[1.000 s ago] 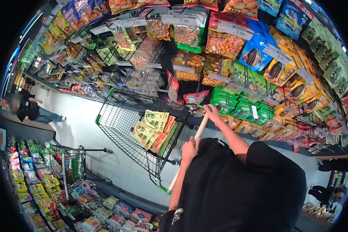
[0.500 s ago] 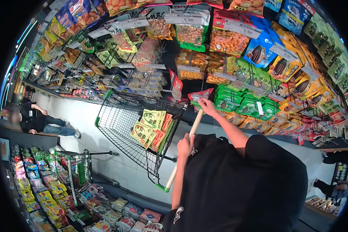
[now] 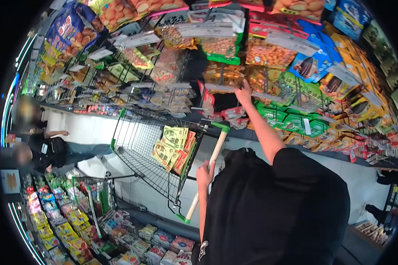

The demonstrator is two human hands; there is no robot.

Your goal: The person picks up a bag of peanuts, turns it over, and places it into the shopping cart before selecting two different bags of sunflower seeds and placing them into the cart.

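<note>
My left hand (image 3: 204, 175) is closed round the pale handle bar (image 3: 217, 148) of a black wire shopping cart with green corners (image 3: 132, 152). Yellow-green and red packets (image 3: 171, 148) lie in the cart. Farther up, my right hand (image 3: 243, 93) is raised to the shelf display, its fingers somewhat apart. Its fingertips are at the lower edge of brown-gold hanging packets (image 3: 223, 75), beside a price tag; whether they touch cannot be told. Red and white packets (image 3: 235, 115) hang just below this hand.
Peanut packets (image 3: 221, 46) and blue seed packets (image 3: 311, 64) hang above and to the right. Two people (image 3: 53, 152) stand at the left beyond the cart. A second cart (image 3: 95, 198) stands at the lower left by a low display of packets (image 3: 66, 232).
My right hand has left the green end of the cart handle and moved up to the hanging packets. My left hand stays on the handle. At the left, a second person shows more fully.
</note>
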